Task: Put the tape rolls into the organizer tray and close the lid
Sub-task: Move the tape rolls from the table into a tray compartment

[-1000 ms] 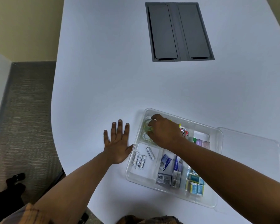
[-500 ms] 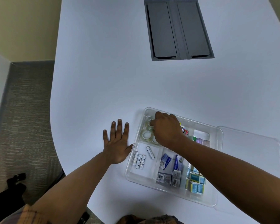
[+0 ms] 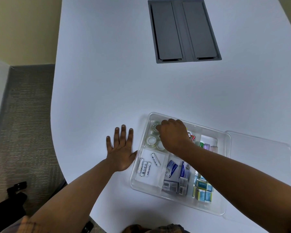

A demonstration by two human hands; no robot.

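- On the far left there is grey carpet floor (image 3: 29, 115), and a dark thing low down that is cut off by the edge and hard to make out.
- The white bench (image 3: 107, 64) fills most of the view, with a dark grey hatch (image 3: 183, 30) with two flaps set into its far part.
- The left hand (image 3: 120, 151) lies flat on the bench with the fingers spread apart. It holds nothing. Its thumb side is just beside the left wall of the tray.
- The clear organizer tray (image 3: 136, 167) sits on the bench near the person. Its long side runs from near-left to far-right, a bit slanted.
- The tape rolls (image 3: 151, 140) are in the far-left part of the tray. They lie flat with their holes facing up. I can see two well, and one more peeks out from under the hand.
- Four white batteries (image 3: 145, 168) lie in the part nearer to the person.
- The right hand (image 3: 174, 135) is down in the tape part, fingers curled together over a far roll. I cannot tell if it grips the roll, because the hand hides its own fingertips.
- Small boxes (image 3: 173, 179) and blue packs (image 3: 202, 192) fill the near-right parts. The arm covers some of them.
- The clear lid (image 3: 262, 165) lies open and flat on the bench to the right of the tray. It is hard to see against the white.
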